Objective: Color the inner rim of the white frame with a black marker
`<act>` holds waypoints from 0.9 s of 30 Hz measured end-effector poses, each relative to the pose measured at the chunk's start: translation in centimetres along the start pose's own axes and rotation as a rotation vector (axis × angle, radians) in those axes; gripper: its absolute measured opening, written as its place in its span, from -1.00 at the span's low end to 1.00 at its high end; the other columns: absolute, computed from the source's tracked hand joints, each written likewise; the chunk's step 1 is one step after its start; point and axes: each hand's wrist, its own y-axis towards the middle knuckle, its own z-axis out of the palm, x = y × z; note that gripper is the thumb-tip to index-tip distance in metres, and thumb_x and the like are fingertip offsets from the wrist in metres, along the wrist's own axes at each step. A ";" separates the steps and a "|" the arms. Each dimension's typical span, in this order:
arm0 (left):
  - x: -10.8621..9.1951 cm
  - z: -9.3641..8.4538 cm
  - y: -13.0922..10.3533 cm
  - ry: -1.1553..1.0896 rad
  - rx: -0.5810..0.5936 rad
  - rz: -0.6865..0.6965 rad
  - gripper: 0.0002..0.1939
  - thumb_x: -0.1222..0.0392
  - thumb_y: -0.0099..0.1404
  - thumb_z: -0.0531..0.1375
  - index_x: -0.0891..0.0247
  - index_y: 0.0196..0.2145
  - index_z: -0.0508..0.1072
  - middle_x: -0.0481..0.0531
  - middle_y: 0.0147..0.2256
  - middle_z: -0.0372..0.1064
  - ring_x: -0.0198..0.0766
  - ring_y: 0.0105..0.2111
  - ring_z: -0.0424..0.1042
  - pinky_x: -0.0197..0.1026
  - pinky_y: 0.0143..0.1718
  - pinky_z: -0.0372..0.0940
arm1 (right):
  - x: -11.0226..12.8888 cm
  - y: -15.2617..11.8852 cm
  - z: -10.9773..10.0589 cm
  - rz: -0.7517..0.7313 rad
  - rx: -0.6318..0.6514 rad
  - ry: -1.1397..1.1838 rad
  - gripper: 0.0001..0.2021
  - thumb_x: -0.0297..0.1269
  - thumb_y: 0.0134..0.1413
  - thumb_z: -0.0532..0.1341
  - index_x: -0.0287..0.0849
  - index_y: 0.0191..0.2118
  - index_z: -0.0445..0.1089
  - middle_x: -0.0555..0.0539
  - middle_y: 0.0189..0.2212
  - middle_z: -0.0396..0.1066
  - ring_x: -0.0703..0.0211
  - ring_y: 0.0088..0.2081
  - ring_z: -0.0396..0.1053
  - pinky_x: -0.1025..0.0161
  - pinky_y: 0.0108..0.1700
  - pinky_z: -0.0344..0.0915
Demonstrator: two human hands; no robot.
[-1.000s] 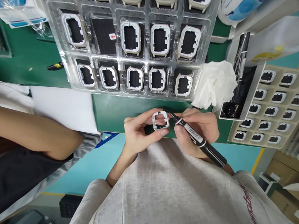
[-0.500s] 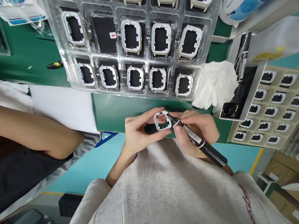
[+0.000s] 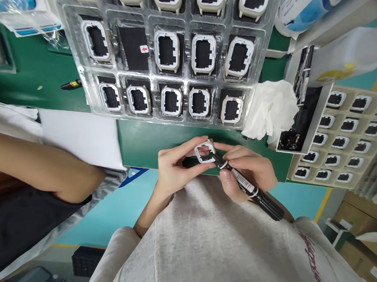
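My left hand (image 3: 175, 166) grips a small white watch case frame (image 3: 199, 157) by its edges, between thumb and fingers. In my right hand (image 3: 252, 167) is a black marker pen (image 3: 247, 186) with a white label, slanting down to the right. Its tip meets the right inner side of the frame, though whether it touches is too small to tell. Just beyond my hands lies a clear plastic tray (image 3: 187, 120) of similar frames on black pads. One compartment there holds only a black pad (image 3: 134, 50) with a red arrow sticker.
A crumpled white cloth (image 3: 269, 110) lies right of the tray, beside an open box (image 3: 317, 122) with pens. Farther right stands a beige tray (image 3: 342, 148) of frames. A bottle (image 3: 346, 54) is behind it. At left, another person's arm (image 3: 46, 162) rests near white cloth (image 3: 79, 137).
The marker tip has shifted slightly down along the frame's right side, and its rear end has dipped. My left hand keeps the frame in nearly the same place.
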 end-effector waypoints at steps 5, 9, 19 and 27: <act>-0.1 0.1 -0.1 -0.009 -0.005 -0.012 -0.34 0.11 0.27 0.71 0.02 0.29 0.76 0.02 0.08 0.81 -0.04 -0.08 0.87 -0.19 0.04 0.77 | 0.2 -0.2 0.2 -0.038 -0.013 0.003 -0.78 -0.38 0.37 0.41 -0.12 0.08 0.60 0.02 -0.38 0.62 0.15 -0.50 0.61 -0.07 0.00 0.88; 0.0 0.1 -0.2 0.019 0.004 -0.042 -0.39 0.04 0.29 0.70 0.06 0.26 0.77 0.05 0.08 0.81 0.00 -0.09 0.87 -0.15 0.02 0.78 | 0.2 -0.2 0.5 -0.042 -0.052 -0.006 -0.87 -0.35 0.40 0.41 -0.13 0.01 0.60 0.03 -0.40 0.61 0.17 -0.51 0.59 -0.09 -0.04 0.88; 0.2 -0.3 -0.4 0.019 0.028 -0.054 -0.27 -0.03 0.24 0.72 0.00 0.33 0.73 0.02 0.03 0.82 -0.02 -0.11 0.87 -0.14 0.00 0.78 | 0.3 0.0 0.3 -0.065 -0.025 -0.011 -0.86 -0.36 0.38 0.40 -0.13 0.01 0.60 0.05 -0.40 0.65 0.17 -0.53 0.59 -0.11 -0.01 0.88; 0.7 -0.2 -0.6 0.001 0.051 -0.068 -0.30 0.01 0.32 0.68 0.02 0.36 0.71 0.08 0.13 0.79 0.04 0.00 0.86 -0.10 0.10 0.78 | 0.2 0.0 0.4 -0.095 -0.010 -0.042 -0.86 -0.33 0.39 0.41 -0.10 0.01 0.59 0.05 -0.37 0.67 0.19 -0.52 0.61 -0.05 -0.01 0.88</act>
